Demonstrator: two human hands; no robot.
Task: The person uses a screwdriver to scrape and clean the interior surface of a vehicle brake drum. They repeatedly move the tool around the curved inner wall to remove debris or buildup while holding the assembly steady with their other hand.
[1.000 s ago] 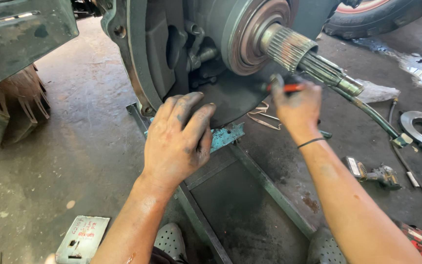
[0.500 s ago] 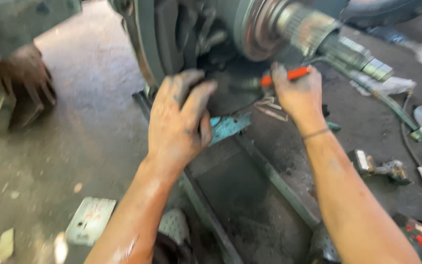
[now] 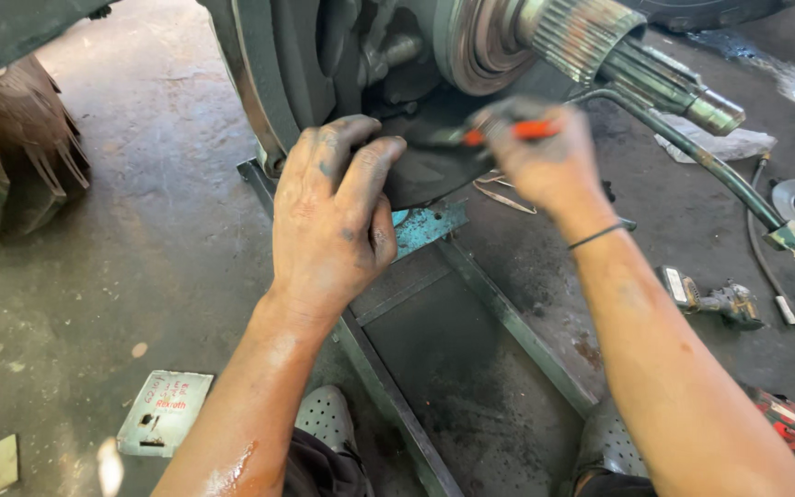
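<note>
the screwdriver (image 3: 499, 132) lies level, its orange handle gripped in the closed right hand (image 3: 545, 161), tip pointing left into the dark housing (image 3: 416, 170). the left hand (image 3: 333, 221) is open, fingers pressed flat on that housing, just beside the tip.

Open passage over bare concrete floor (image 3: 140, 230) left of left hand (image 3: 333, 221). Blocked above by housing (image 3: 278, 64) and splined shaft (image 3: 591, 37); blocked right of right hand (image 3: 545, 161) by hose (image 3: 692, 152). Frame rails (image 3: 499, 313) underneath.
</note>
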